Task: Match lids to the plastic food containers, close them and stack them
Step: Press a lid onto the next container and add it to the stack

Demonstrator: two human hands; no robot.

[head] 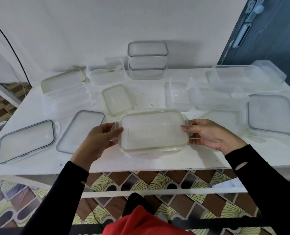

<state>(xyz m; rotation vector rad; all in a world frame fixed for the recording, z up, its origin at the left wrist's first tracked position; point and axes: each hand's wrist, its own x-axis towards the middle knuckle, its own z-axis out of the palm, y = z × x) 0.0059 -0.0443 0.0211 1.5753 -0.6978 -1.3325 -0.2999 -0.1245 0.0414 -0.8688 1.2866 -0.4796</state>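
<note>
**Item in hand:** green-rimmed lid (153,129), laid on its container (140,155) at the middle of the desk's (157,162) near edge.

**Step:** closing. The lid looks matched and seated. The end latches stand out sideways and appear not yet snapped.

**Your left hand (103,138):** thumb on the lid's left end, fingers curled round the left latch, pinching it.

**Your right hand (210,134):** thumb on the lid's right end, fingers curled under the right latch, clamped likewise.

**Next move, as judged:** fold both end latches down until they catch, keeping the lid square on the rim. You cannot tell from here whether the long-side latches are down, so check them. Then carry the box to the stack.

**Stack:** two closed containers (147,60), one on the other, middle of the far edge.

**Loose on the desk:**
- small green-rimmed lid (118,99), just beyond the held one
- large grey-rimmed lid (25,141), near-left corner
- slanted grey-rimmed lid (80,131), beside it
- square grey-rimmed lid (272,114), right edge
- open tub (176,95), right of centre
</note>
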